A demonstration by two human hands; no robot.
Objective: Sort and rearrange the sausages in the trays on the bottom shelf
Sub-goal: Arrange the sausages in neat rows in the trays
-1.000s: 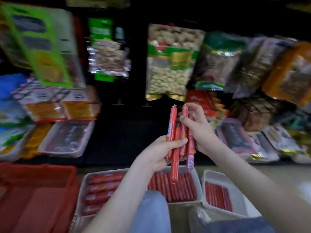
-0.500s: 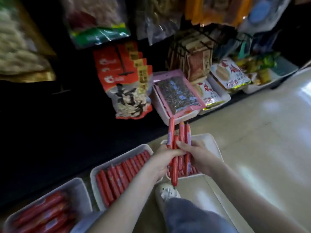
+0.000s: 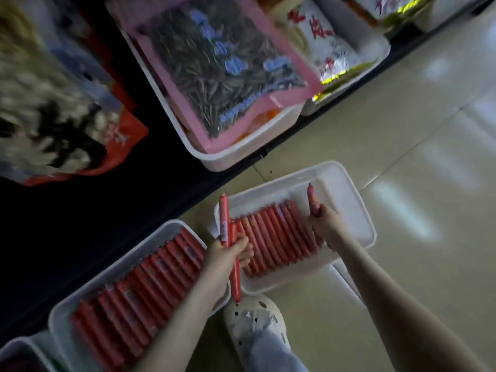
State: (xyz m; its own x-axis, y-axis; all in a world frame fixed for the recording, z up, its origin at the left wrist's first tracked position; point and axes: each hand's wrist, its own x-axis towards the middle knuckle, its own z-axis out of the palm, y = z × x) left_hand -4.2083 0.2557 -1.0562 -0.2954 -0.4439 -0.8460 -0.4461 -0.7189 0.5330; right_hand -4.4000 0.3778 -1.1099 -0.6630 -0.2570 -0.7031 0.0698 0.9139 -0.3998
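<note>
Two white trays sit on the floor by the dark bottom shelf. The right tray (image 3: 351, 194) holds a row of red sausages (image 3: 273, 237) on its left side. The left tray (image 3: 128, 261) is packed with red sausages (image 3: 139, 291). My left hand (image 3: 228, 256) grips two or three red sausages (image 3: 225, 224) upright between the trays. My right hand (image 3: 326, 226) is over the right tray, holding one sausage (image 3: 312, 200) at the right end of the row.
A white bin (image 3: 241, 151) with a pink seed packet (image 3: 222, 65) stands on the shelf above. Another bin of snack bags (image 3: 330, 49) is to its right. A white clog (image 3: 257, 326) is below the trays. A third tray's corner (image 3: 16, 350) shows at lower left.
The view has swung right and down onto the floor trays. My hands split the bundle: the right hand carried one sausage down to the right tray, the left keeps the others.
</note>
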